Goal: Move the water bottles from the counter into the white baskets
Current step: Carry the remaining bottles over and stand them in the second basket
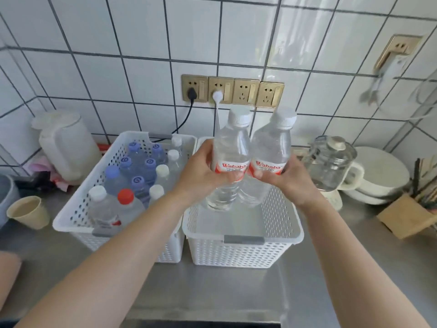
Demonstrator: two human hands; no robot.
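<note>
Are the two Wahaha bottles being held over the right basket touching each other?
Touching. The head view shows the left bottle and right bottle pressed side by side at their red labels, no gap between them there.

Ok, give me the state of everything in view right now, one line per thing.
left hand: grips the left bottle
right hand: grips the right bottle
left bottle: capped, upright, held over the right basket
right bottle: capped, upright, touching the left bottle
left basket: holds many capped bottles
right basket: no bottle resting inside
paper cup: upright
glass jug: lid on
</note>
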